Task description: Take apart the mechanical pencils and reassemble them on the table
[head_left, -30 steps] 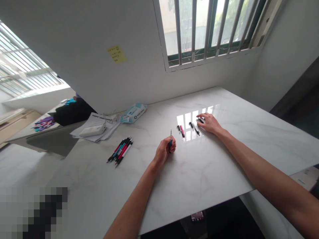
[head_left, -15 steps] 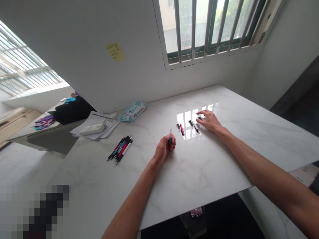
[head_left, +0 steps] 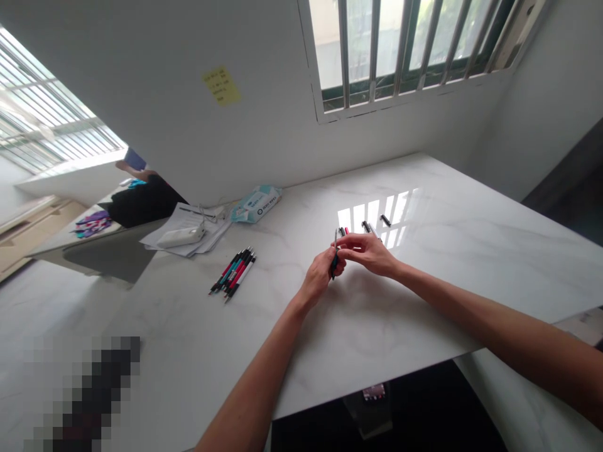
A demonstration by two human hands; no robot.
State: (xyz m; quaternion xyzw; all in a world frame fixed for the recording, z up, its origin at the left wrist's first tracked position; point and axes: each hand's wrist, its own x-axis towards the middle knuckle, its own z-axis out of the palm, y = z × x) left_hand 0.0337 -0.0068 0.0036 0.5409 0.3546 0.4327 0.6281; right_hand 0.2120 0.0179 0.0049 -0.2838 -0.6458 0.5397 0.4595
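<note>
Near the middle of the table, my left hand [head_left: 324, 271] is closed around a teal and black pen [head_left: 334, 267], held upright with a thin metallic part sticking out of its top. My right hand [head_left: 366, 251] meets it from the right, thumb and fingertips pinched at the pen's upper end. Just behind the hands lie pen parts: a black piece and a red piece [head_left: 347, 231], partly hidden by my right hand. Beside them are a black piece with a clear barrel [head_left: 372, 230] and a separate short black piece [head_left: 385, 220].
Several assembled pens [head_left: 234, 274] lie in a bunch to the left. Behind them are papers [head_left: 162, 233] with a white power strip [head_left: 183, 236] and a wipes packet [head_left: 258, 204]. The marble-patterned table [head_left: 400, 314] ends at a front edge near my forearms; a wall stands behind.
My right hand has left the short black piece at the right and come left to the pen in my left hand. The black piece stays on the table. The view has shifted slightly.
</note>
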